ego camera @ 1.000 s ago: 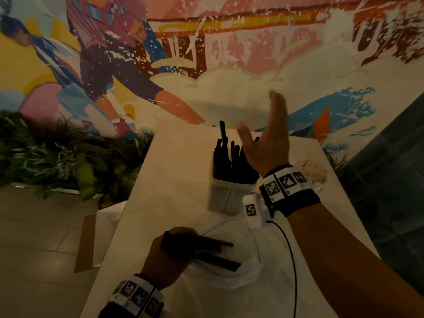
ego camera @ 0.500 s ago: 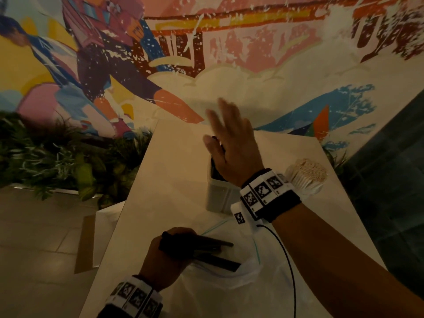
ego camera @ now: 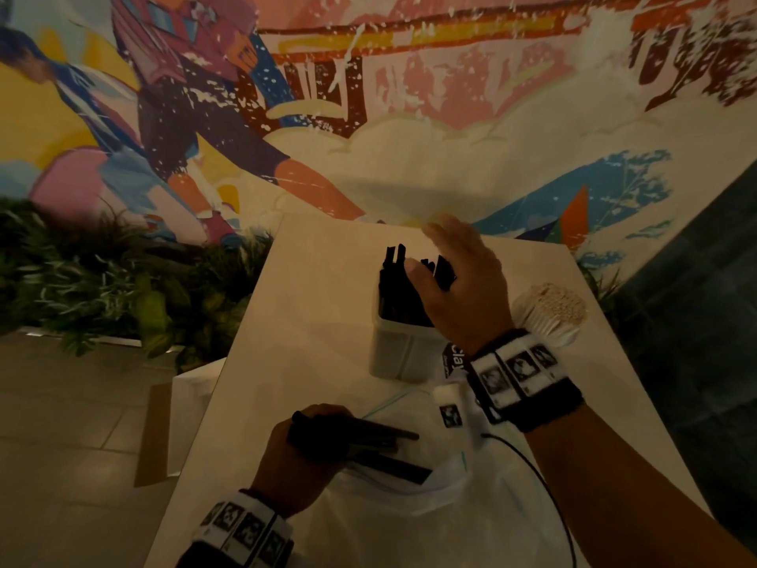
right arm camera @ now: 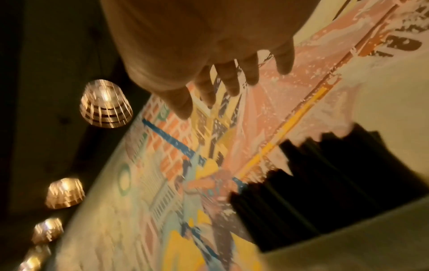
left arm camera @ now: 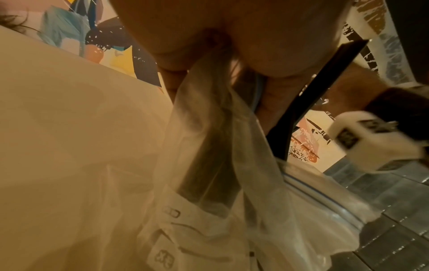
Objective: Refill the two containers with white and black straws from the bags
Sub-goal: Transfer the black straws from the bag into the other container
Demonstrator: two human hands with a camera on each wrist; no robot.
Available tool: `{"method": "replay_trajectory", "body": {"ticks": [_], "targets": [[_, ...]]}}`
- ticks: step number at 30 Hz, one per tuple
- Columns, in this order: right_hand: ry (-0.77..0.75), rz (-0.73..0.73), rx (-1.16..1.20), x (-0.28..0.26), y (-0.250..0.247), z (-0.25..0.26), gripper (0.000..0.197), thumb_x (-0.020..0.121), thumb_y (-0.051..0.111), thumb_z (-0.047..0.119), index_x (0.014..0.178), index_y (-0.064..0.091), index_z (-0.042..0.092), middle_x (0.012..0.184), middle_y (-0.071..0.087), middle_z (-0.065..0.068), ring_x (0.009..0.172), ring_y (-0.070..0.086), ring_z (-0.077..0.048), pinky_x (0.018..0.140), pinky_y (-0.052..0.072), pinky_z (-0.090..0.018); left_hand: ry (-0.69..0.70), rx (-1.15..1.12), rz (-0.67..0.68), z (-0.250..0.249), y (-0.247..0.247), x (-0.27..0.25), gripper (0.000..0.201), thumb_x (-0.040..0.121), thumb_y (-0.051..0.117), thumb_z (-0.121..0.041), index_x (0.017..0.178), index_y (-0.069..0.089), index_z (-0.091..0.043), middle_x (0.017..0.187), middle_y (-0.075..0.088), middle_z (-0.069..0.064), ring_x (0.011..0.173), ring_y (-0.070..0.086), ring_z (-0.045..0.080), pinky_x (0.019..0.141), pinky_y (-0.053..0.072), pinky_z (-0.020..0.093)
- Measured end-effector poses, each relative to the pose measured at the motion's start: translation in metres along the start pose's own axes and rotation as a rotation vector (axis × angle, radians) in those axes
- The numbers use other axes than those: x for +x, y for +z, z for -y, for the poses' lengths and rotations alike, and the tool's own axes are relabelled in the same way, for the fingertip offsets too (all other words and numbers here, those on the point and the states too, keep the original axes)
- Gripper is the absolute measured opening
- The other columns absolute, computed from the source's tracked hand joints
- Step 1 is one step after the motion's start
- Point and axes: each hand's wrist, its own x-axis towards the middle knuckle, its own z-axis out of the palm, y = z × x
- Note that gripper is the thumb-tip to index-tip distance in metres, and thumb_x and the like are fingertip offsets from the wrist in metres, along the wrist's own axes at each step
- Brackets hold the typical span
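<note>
Two bare forearms, no sleeves. Each wrist wears a black strap (ego camera: 545, 403) carrying a band of white blocks printed with black square marker codes (ego camera: 245, 526). A white camera unit (ego camera: 454, 407) hangs under the right wrist, trailing a thin black cable (ego camera: 549, 489).

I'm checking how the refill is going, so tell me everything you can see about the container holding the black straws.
The container is a pale, roughly square tub that looks like plastic, standing upright on the white table. Black straws pack it, their ends sticking above the rim at uneven heights. The right hand is over the straw tops, fingers straight. The zip bag lies just in front of it, the white straws to its right.
</note>
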Motion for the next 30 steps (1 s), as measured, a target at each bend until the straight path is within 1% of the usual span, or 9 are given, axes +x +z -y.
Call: {"method": "replay_trajectory", "body": {"ticks": [3,5,7,11,14,18,23,27,30], "targets": [[0.189,0.41,0.43,-0.031,-0.028,0.021,0.044,0.081,0.073,0.031,0.123,0.06,0.026,0.115,0.066,0.006,0.101,0.062,-0.004,0.092,0.051,-0.028,0.016,0.062,0.005,0.001,0.0,0.001,0.044,0.062,0.057,-0.052,0.101,0.046,-0.068,0.108,0.051,-0.045,0.097,0.058,-0.003,0.083,0.046,0.009],[0.21,0.804,0.364,-0.063,-0.029,0.023,0.062,0.077,0.077,0.029,0.132,0.05,0.032,0.121,0.06,0.011,0.104,0.058,-0.002,0.091,0.05,-0.023,0.018,0.104,0.021,0.0,0.001,0.004,0.045,0.062,0.053,-0.055,0.104,0.041,-0.068,0.103,0.048,-0.051,0.098,0.053,-0.007,0.086,0.044,0.009],[0.134,0.968,0.184,-0.097,-0.015,0.016,0.074,0.078,0.073,0.03,0.142,0.037,0.033,0.139,0.047,0.011,0.122,0.048,-0.006,0.103,0.042,-0.025,0.021,0.153,0.043,0.003,0.004,0.006,0.046,0.063,0.048,-0.057,0.108,0.038,-0.063,0.09,0.057,-0.044,0.103,0.049,-0.002,0.089,0.042,0.014],[0.087,0.928,0.116,-0.145,0.02,0.001,0.079,0.084,0.059,0.033,0.149,0.016,0.031,0.156,0.022,0.007,0.143,0.02,-0.011,0.115,0.016,-0.021,0.055,0.238,0.071,0.004,0.01,0.009,0.039,0.069,0.041,-0.057,0.106,0.043,-0.047,0.104,0.062,-0.012,0.098,0.054,0.007,0.088,0.046,0.026],[0.051,0.756,0.099,-0.153,0.034,-0.006,0.063,0.089,0.054,0.036,0.146,0.03,0.026,0.15,0.038,0.002,0.136,0.037,-0.017,0.112,0.026,-0.025,-0.008,0.242,0.132,-0.009,0.01,0.012,0.032,0.062,0.033,-0.06,0.085,0.053,-0.05,0.087,0.053,-0.022,0.089,0.058,0.01,0.083,0.044,0.018],[0.008,0.618,0.148,-0.151,0.04,-0.008,0.054,0.088,0.044,0.049,0.134,0.051,0.021,0.129,0.06,0.0,0.114,0.059,-0.02,0.099,0.047,-0.033,-0.029,0.235,0.089,-0.018,0.007,0.012,0.028,0.063,0.041,-0.056,0.087,0.047,-0.044,0.077,0.054,-0.026,0.072,0.057,-0.002,0.073,0.038,0.001],[0.0,0.53,0.243,-0.149,0.036,-0.007,0.042,0.086,0.049,0.059,0.116,0.056,0.03,0.105,0.069,0.002,0.092,0.066,-0.02,0.08,0.055,-0.038,-0.015,0.005,0.042,-0.019,0.008,0.008,0.033,0.059,0.061,-0.057,0.092,0.059,-0.057,0.107,0.056,-0.035,0.092,0.058,-0.009,0.081,0.046,0.007],[0.043,0.504,0.287,-0.149,0.032,-0.005,0.049,0.08,0.054,0.063,0.109,0.064,0.024,0.099,0.071,-0.001,0.089,0.066,-0.02,0.08,0.055,-0.039,0.008,-0.02,0.018,-0.022,0.009,0.005,0.033,0.062,0.058,-0.056,0.093,0.053,-0.065,0.094,0.065,-0.013,0.088,0.061,0.003,0.081,0.052,0.027],[0.084,0.513,0.323,-0.148,0.032,-0.007,0.057,0.072,0.056,0.071,0.104,0.067,0.025,0.096,0.071,0.002,0.087,0.064,-0.015,0.08,0.053,-0.037,0.012,-0.002,0.019,-0.025,0.007,0.005,0.03,0.063,0.053,-0.058,0.091,0.052,-0.067,0.094,0.064,-0.015,0.089,0.06,0.003,0.078,0.053,0.026]]}}
